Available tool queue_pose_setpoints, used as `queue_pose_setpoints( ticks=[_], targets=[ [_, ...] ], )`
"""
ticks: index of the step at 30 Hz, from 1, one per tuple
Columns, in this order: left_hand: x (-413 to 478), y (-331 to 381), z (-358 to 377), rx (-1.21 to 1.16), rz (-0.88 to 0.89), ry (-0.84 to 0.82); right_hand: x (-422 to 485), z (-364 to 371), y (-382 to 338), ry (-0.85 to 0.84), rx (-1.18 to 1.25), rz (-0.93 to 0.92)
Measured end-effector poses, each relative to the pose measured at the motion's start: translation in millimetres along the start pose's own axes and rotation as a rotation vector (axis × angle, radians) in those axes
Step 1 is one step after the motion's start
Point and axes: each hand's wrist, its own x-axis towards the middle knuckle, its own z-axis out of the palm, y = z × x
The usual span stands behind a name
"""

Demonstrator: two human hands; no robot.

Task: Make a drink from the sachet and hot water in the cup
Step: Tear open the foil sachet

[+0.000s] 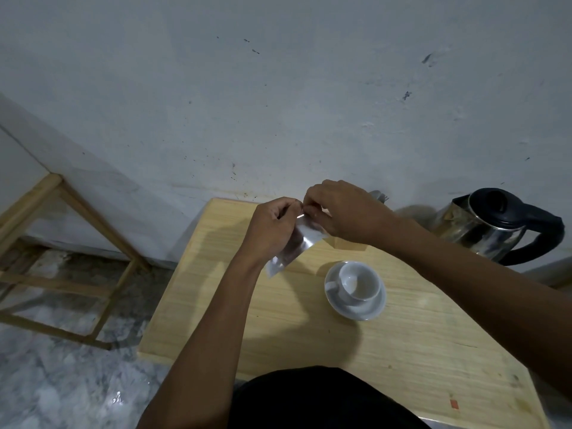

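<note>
Both hands (309,218) pinching silvery sachet (297,243), tilted

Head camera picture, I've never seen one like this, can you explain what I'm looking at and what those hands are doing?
This is one wide-angle picture from a camera worn on a person's head, looking forward and down, so the two arms reaching in belong to the wearer. The left hand and right hand pinch the top edge of a silvery sachet held above a light wooden table, apparently to tear it open. On the table stands a white cup on a white saucer; the cup looks empty. To the right, by the wall, sits a steel electric kettle with a black lid and handle. A wooden frame stands on the floor to the left.
</note>
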Motion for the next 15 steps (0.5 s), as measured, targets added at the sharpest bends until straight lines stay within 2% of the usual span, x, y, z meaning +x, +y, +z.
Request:
queue_pose_setpoints(
  ticks=[3,5,8,12,15],
  targets=[
    [1,1,-2,0.07,0.054,-0.011,3,-7,6,-0.072,0.223,0.126],
    [1,1,-3,0.099,0.085,-0.013,5,-9,8,-0.084,0.259,0.131],
    [0,2,-2,0.077,0.083,0.015,4,-4,7,-0.008,0.179,0.061],
    [1,7,0,-0.003,-0.037,0.038,-2,9,0,0.121,-0.034,-0.11],
    [-2,6,0,-0.048,-0.06,0.043,-6,12,0,0.19,-0.03,-0.112]
  ],
)
